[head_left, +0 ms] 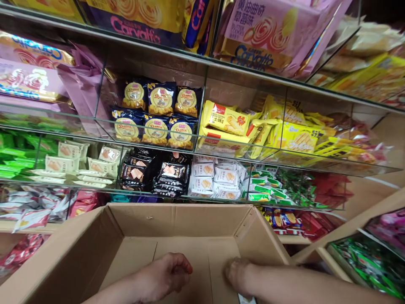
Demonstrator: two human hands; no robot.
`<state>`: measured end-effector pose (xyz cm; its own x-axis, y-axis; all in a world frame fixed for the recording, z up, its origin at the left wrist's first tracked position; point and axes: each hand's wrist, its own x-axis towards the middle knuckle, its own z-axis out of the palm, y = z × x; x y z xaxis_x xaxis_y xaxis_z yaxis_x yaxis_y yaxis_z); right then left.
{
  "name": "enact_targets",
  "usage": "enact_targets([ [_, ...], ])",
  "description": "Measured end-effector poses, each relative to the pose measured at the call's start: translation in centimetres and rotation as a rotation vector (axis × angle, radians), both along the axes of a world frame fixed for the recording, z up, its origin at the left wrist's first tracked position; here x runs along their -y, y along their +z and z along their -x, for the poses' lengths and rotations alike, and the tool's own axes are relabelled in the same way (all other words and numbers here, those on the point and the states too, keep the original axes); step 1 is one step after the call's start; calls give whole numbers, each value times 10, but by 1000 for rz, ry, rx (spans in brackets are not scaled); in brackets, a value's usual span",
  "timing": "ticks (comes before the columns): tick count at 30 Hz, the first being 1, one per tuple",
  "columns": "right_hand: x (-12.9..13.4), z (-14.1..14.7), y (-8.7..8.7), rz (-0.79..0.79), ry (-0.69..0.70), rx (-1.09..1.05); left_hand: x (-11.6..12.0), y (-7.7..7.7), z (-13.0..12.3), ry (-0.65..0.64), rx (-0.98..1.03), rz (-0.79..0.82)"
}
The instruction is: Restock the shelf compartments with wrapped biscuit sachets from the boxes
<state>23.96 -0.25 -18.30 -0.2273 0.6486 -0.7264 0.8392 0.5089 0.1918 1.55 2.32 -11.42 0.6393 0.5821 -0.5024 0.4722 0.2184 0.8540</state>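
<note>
My left hand hovers inside an open cardboard box, its fingers curled and apart with nothing visible between them. To its right, my right hand reaches down into the same box; its fingers are blurred and partly hidden. Just below the right hand, at the bottom edge of the view, a bit of a white packet shows. Bare cardboard makes up the visible box floor around both hands.
Glass-fronted shelves beyond the box hold navy cookie packs, yellow packs, black packs, white packs and green packs. A wooden bin with green packets stands at the right.
</note>
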Motion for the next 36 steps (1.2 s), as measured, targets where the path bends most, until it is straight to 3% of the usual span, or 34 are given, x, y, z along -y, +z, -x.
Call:
enact_targets([
  [3, 0, 0, 0, -57, -4, 12, 0, -10, 4, -57, -25, -37],
  [8, 0, 4, 2, 7, -23, -6, -1, -16, 7, -74, -88, -99],
  [12, -12, 3, 28, -62, -102, -158, -3, -9, 6, -17, -80, -133],
  [16, -28, 2, 68, -171, -291, -692, -8, 0, 5, 172, -17, -95],
  [19, -31, 6, 84, -50, -540, -1136, -9, 7, 2, 171, 215, 81],
  [22, -26, 10, 87, 112, -684, -1308, -6, 14, -1, 126, 336, 154],
  [24, -24, 11, 88, 125, -739, -1354, -4, 16, -2, 144, 366, 161],
  [28, -22, 10, 88, 96, -758, -1411, -4, 16, -1, 214, 420, 235],
  [32, -22, 12, 84, 200, -774, -1481, -7, 15, -1, 321, 454, 305],
  [36, -25, 16, 86, 46, -894, -1622, -3, 20, -6, 427, 522, 432],
])
